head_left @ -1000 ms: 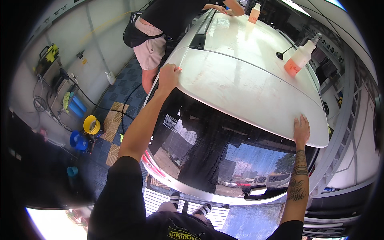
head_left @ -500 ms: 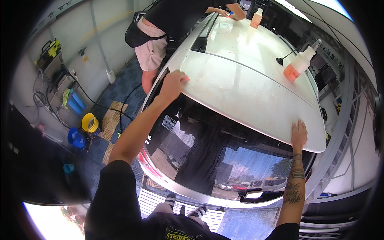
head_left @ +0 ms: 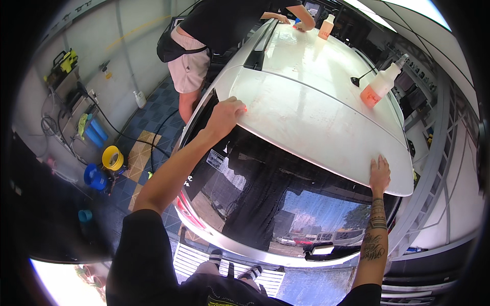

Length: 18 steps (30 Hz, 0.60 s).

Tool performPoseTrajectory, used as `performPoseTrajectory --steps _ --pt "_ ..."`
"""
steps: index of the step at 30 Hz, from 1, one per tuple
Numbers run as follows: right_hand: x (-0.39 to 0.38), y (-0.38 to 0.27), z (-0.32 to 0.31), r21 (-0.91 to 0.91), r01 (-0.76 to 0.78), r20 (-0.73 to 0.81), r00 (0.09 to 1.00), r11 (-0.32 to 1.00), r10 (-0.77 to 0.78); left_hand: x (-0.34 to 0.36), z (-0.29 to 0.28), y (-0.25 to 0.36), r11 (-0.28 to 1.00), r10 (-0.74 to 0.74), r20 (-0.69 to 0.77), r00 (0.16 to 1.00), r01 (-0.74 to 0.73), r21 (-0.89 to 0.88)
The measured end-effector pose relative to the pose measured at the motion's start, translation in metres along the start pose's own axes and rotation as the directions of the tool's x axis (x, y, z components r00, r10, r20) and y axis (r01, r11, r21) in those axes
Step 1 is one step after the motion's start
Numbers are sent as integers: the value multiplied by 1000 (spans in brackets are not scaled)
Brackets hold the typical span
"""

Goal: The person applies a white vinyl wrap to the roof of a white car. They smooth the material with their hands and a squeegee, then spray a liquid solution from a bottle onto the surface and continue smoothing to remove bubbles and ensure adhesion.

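Note:
My left hand presses a small orange piece, fingers curled over it, onto the left part of the white rear roof spoiler of a car. My right hand lies with fingers spread on the spoiler's right end, near its lower edge. Below both is the wet, dark rear window with a wiper. A spray bottle of pink liquid stands farther up on the roof, beside a short black antenna.
A co-worker leans over the roof at the back left, hands near a second spray bottle. Yellow and blue buckets, a black hose and a wall-mounted pressure washer are at left. Gray metal framing is at right.
My left hand has moved right and down along the spoiler with the orange piece. My right hand sits slightly lower and farther left in the picture. The co-worker's hands have shifted slightly.

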State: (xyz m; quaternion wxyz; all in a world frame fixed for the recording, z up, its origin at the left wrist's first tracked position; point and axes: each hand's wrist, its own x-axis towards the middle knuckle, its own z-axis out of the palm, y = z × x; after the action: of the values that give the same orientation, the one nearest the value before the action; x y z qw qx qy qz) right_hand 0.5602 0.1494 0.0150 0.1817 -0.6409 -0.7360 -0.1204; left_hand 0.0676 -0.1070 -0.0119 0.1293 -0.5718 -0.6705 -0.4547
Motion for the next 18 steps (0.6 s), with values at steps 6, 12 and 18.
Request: performPoseTrajectory --steps 6,12,18 --pt "2 3 -2 14 18 -10 1000 1000 -18 -5 12 10 988 133 16 991 -131 -83" --pt "-3 -1 -1 -9 1 32 999 1000 -1 -1 11 -2 996 78 -76 994 -81 -48" --pt "-7 -13 -2 18 27 26 999 999 -28 5 1 -27 999 -20 -14 1000 20 -41"
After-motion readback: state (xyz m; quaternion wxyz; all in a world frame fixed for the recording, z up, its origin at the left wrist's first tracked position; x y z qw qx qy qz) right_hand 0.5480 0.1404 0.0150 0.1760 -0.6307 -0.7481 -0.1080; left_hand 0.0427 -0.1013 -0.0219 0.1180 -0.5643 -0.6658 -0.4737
